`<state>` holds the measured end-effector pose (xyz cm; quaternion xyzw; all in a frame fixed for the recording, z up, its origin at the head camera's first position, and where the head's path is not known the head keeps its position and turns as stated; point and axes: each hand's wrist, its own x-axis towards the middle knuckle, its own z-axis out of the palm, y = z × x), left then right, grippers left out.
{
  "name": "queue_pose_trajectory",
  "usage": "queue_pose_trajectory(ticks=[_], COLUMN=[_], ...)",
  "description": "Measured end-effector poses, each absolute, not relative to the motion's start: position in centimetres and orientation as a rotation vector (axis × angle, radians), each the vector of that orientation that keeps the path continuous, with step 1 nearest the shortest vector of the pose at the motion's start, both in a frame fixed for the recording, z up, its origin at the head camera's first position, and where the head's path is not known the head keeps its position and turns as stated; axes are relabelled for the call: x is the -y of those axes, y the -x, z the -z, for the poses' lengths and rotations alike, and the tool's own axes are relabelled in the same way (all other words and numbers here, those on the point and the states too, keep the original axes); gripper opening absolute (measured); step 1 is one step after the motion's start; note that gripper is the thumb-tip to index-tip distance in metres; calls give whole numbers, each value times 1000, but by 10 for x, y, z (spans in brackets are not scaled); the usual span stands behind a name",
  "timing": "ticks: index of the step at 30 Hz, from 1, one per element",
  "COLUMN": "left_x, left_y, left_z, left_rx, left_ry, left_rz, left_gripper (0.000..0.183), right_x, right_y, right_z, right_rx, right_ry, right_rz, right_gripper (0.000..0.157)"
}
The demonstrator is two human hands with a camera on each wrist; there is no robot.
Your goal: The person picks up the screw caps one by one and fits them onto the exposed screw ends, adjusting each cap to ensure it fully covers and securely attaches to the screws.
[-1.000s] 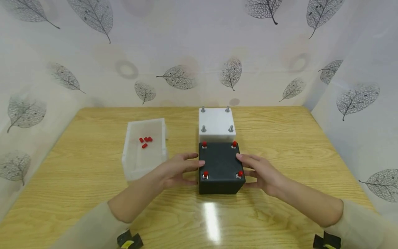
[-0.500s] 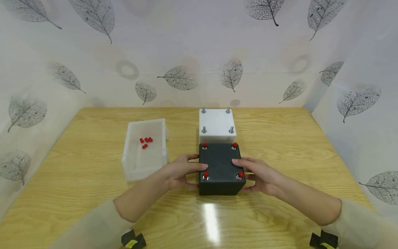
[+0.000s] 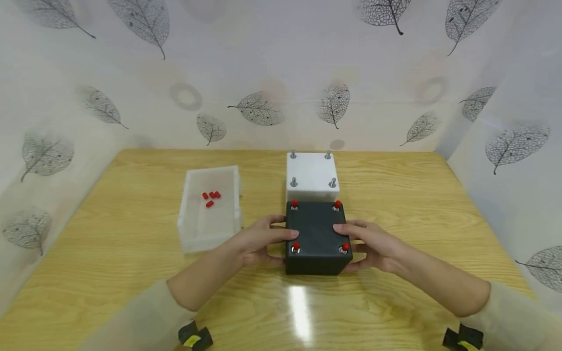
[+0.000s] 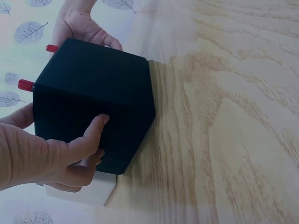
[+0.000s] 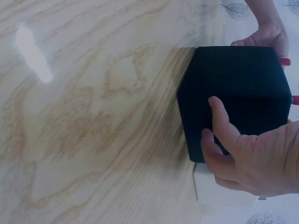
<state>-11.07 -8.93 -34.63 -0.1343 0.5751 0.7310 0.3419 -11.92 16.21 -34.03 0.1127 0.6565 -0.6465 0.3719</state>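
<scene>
A black box stands on the wooden table, with a red cap over the metal post at each top corner. My left hand holds its left side, thumb on the top and fingers along the side wall. From the right, my right hand grips it the same way, its thumb lying on the top edge. The left wrist view shows the fingers spread over the dark side of the box. In the right wrist view, fingertips press against the opposite side.
Right behind the black box is a white box with bare metal posts at its top corners. To the left, a translucent white tray holds several loose red caps. A leaf-patterned curtain borders the wooden table at the back and sides.
Both thumbs have slid further onto the top of the black box, and the fingers have closed in on its sides. The head view has shifted slightly; the box looks unmoved on the table.
</scene>
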Motion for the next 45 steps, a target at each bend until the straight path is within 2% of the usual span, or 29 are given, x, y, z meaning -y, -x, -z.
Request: queue_pose_trajectory(ticks=[8,35,45], left_x=[88,59,43], left_y=[111,112,113], left_z=[344,349,350], left_rx=[-1512,-1547,-1556], left_ry=[356,288,264], left_rz=[-1893,-1842,-1845], left_gripper=[68,74,70], right_x=[-161,-194,-214], right_y=[121,117,117], right_z=[338,342,345], right_rx=[-1683,-1689,-1676], right_ry=[-280,-328,-313], right_rz=[1641,1637,1641], right_gripper=[62,52,49])
